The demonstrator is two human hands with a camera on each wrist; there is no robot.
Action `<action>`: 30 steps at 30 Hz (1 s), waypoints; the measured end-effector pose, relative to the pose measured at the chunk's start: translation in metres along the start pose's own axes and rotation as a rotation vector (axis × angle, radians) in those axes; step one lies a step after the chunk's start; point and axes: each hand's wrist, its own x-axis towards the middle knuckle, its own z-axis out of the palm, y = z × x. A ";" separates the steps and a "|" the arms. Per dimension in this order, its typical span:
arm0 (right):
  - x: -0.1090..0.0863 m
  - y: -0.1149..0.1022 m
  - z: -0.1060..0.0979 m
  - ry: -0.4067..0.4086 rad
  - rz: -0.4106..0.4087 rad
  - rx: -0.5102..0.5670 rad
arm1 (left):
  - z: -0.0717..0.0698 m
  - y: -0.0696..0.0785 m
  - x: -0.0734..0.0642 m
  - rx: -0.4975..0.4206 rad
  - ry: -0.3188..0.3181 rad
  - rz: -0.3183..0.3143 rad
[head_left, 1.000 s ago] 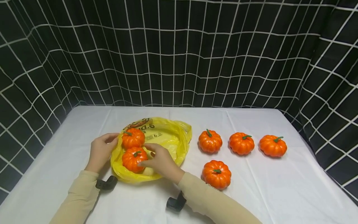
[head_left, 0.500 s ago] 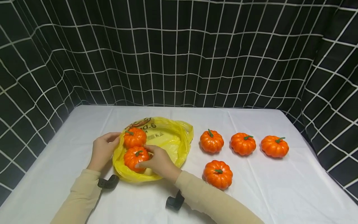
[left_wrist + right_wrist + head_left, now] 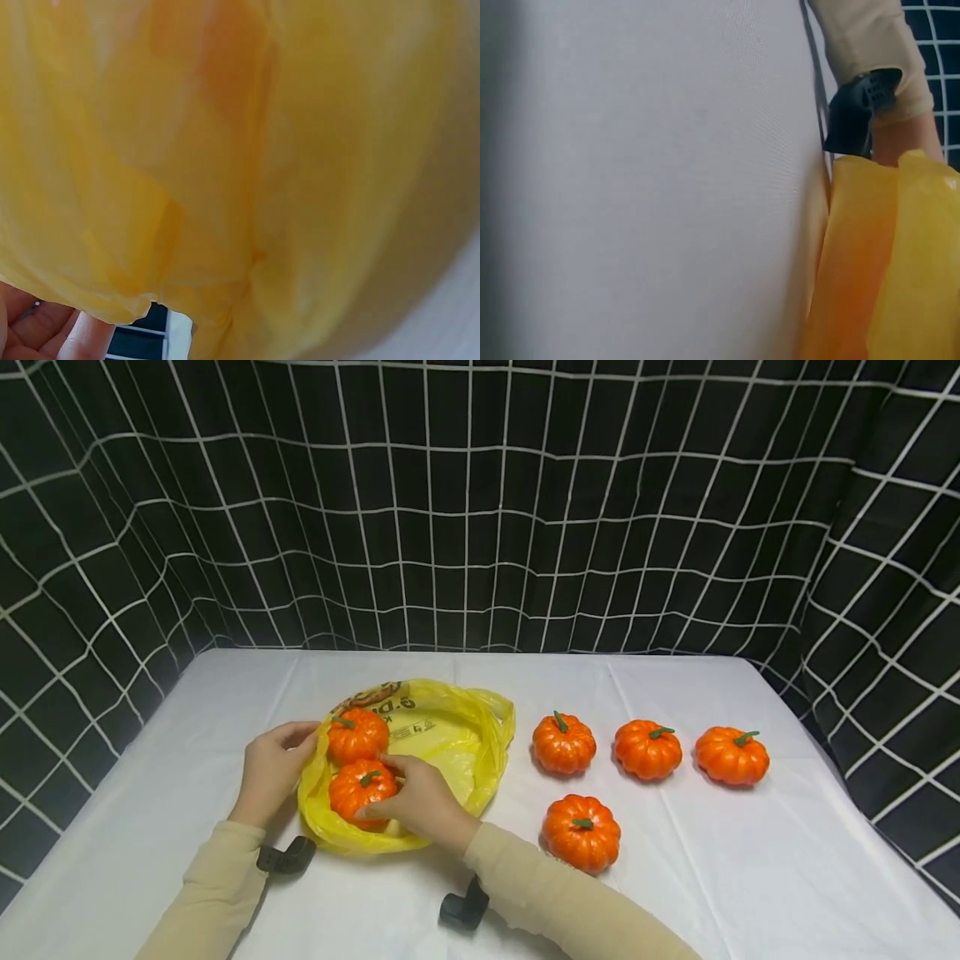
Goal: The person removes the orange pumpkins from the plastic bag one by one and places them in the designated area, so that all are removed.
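Observation:
A yellow plastic bag (image 3: pixel 450 739) lies spread with its mouth up on the left part of the table in the head view. Inside its left side sit two orange toy pumpkins with green stems, a far pumpkin (image 3: pixel 360 735) and a near pumpkin (image 3: pixel 352 793). My left hand (image 3: pixel 273 768) pinches the bag's left rim; in the left wrist view the bag (image 3: pixel 225 187) fills most of the picture. My right hand (image 3: pixel 427 802) reaches over the near rim and grips the near pumpkin, thumb on the front and fingers behind. The right wrist view shows only the bag's outer side (image 3: pixel 922 255).
Right of the bag, three pumpkins stand in a row: one (image 3: pixel 564 745), a second (image 3: pixel 647 752) and a third (image 3: pixel 731 756). Another pumpkin (image 3: pixel 581 839) sits nearer, close to my right sleeve (image 3: pixel 562 893). A black gridded curtain (image 3: pixel 480 527) surrounds the white-covered table (image 3: pixel 712 877).
My right fingers and thumb have closed in around the near pumpkin. My left hand has stayed at the rim, and the head view has shifted slightly.

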 end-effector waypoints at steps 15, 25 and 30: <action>-0.026 -0.010 -0.043 0.078 -0.067 0.216 | 0.000 -0.001 -0.001 0.011 0.011 0.018; -0.062 -0.010 -0.091 0.153 -0.065 0.250 | 0.003 0.003 0.000 0.008 -0.003 0.009; -0.079 -0.007 -0.105 0.144 -0.069 0.237 | 0.000 0.003 -0.003 0.000 -0.004 -0.005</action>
